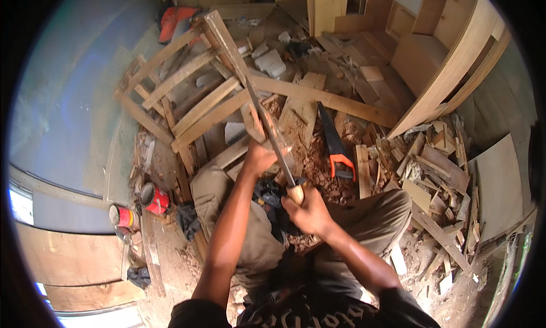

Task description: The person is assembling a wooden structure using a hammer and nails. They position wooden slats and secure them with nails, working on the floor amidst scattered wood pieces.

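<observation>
My right hand [310,213] is closed around the pale wooden handle of a long, narrow metal-bladed tool [278,149]. Its blade is seen nearly edge-on, so its exact kind is unclear. The blade points up and away, lining up with a long wooden strip [227,43]. Beside the blade, my left hand [263,156] grips a short wooden piece [250,120], partly hidden by the fingers and tool. A handsaw [334,137] with a dark blade and orange-and-black handle lies to the right among wood shavings [310,171].
A slatted wooden frame [193,109] stands ahead on the left. Two red cans [154,198] sit at the left. Wood offcuts [441,168] pile up on the right below a curved wooden panel [455,60]. A board [335,102] crosses the floor ahead, near white blocks [270,63].
</observation>
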`<state>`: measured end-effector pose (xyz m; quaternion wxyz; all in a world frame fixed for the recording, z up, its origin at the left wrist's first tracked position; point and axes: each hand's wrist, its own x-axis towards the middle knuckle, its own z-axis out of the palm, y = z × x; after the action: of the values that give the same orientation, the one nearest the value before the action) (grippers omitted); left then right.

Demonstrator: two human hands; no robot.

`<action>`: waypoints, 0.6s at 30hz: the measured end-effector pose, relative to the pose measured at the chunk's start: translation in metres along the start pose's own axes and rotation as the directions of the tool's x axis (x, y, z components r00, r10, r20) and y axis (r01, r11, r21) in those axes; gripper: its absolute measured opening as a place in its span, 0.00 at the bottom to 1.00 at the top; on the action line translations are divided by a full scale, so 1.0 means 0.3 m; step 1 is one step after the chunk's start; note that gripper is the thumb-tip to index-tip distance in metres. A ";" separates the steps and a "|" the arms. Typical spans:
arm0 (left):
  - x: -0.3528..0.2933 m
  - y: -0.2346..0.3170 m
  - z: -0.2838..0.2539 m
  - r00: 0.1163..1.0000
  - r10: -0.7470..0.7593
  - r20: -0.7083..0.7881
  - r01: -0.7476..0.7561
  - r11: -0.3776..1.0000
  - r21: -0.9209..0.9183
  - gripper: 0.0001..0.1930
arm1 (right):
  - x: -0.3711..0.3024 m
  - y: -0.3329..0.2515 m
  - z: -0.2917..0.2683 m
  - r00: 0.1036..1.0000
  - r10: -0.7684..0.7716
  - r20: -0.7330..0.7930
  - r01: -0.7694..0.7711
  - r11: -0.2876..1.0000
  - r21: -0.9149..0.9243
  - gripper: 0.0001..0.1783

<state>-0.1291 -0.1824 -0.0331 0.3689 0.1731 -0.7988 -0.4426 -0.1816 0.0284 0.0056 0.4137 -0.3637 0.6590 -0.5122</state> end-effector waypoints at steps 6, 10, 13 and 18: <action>-0.064 -0.088 -0.015 0.987 -0.108 0.115 0.086 0.980 0.182 0.23 | -0.069 -0.228 -0.062 0.968 -0.202 -0.148 0.237 0.928 0.286 0.08; -0.080 -0.063 0.022 0.996 -0.053 0.065 0.043 0.988 0.147 0.28 | -0.045 -0.106 0.024 0.884 -0.344 -0.317 0.391 0.915 0.098 0.07; -0.117 -0.096 0.003 1.000 0.023 0.013 -0.026 0.956 0.294 0.28 | -0.051 -0.032 0.006 0.999 0.023 0.037 -0.025 0.998 0.065 0.12; -0.112 -0.007 -0.007 0.972 -0.226 0.069 0.217 0.968 0.124 0.23 | -0.111 -0.233 -0.051 0.990 -0.080 -0.116 0.120 0.908 0.402 0.06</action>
<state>-0.1051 -0.1645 -0.0489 0.2730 0.2639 -0.8134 -0.4407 -0.1786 0.0493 0.0815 0.4212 -0.2773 0.5373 -0.6760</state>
